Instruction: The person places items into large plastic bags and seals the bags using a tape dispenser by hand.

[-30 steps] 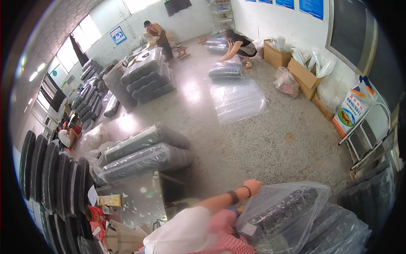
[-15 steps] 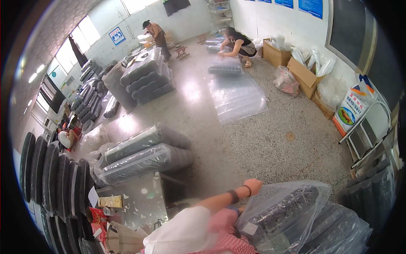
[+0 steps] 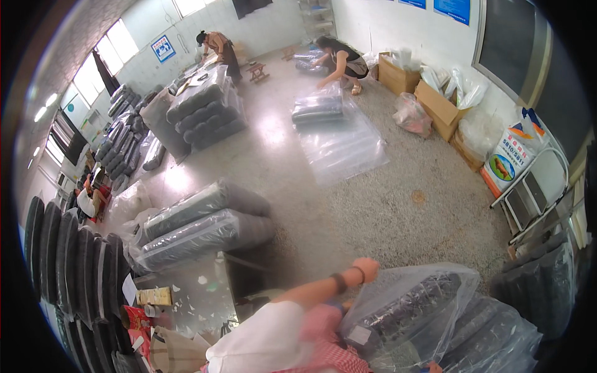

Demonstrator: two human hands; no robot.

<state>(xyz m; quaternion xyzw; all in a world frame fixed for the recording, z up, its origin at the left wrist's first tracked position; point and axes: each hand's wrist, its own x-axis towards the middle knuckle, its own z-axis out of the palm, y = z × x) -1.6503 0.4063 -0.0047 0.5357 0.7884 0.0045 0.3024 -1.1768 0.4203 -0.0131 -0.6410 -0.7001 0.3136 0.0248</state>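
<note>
My left hand, closed in a fist, grips the edge of a clear plastic bag and holds it raised. A dark, shiny bundle lies under or inside that plastic; I cannot tell which. A white label shows at its near end. More dark bundles in clear wrap lie beside it on the right. Only a small bit of what looks like my right hand shows at the lower edge, against the plastic, its fingers hidden.
Two wrapped grey bundles lie on the left beyond a worn table. Dark bundles are stacked far left. A step stool stands right. Past the floor, one person crouches by a plastic sheet; another bends over a grey stack.
The view has shifted slightly, moving the room left. My left hand still grips the bag. A bit of hand now shows at the lower edge. The crouching person has an arm stretched lower over the bundle.
</note>
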